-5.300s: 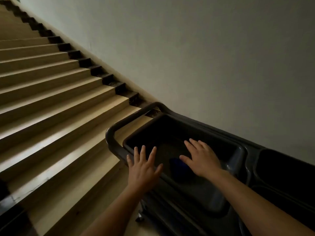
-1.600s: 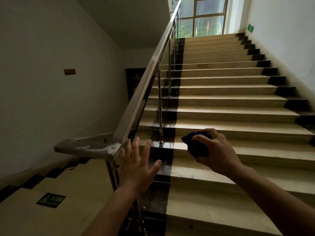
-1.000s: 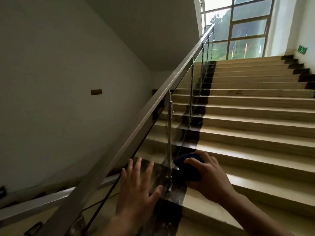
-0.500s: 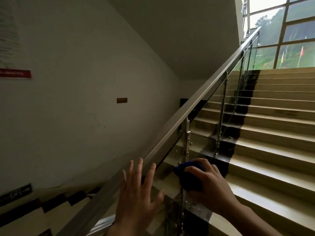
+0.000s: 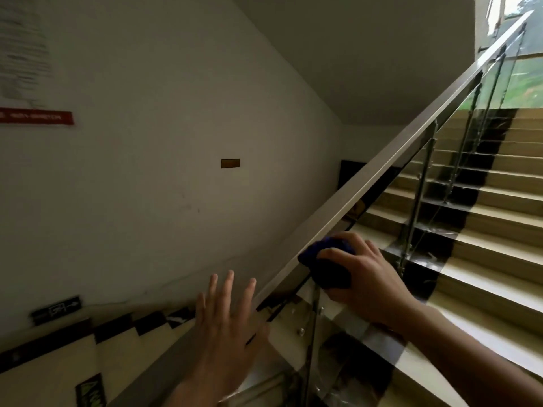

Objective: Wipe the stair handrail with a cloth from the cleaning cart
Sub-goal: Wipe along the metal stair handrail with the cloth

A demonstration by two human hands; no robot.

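A flat steel handrail (image 5: 379,171) runs diagonally from the lower left up to the top right, above glass panels on metal posts. My right hand (image 5: 364,277) grips a bunched dark blue cloth (image 5: 329,265) and holds it against the right side of the rail, low down. My left hand (image 5: 229,321) hovers flat over the rail's lower stretch, fingers spread, holding nothing. The cleaning cart is out of view.
Beige stairs (image 5: 484,230) with a dark strip along the railing climb to the right toward a window (image 5: 523,54). A white wall (image 5: 147,171) with a red sign (image 5: 35,116) and a small brown plate (image 5: 230,163) stands left. A lower flight (image 5: 58,362) drops at the bottom left.
I took the blue cloth from the cart and turned to the railing. In the last second my right hand raised the cloth up against the handrail, while my left hand stayed spread.
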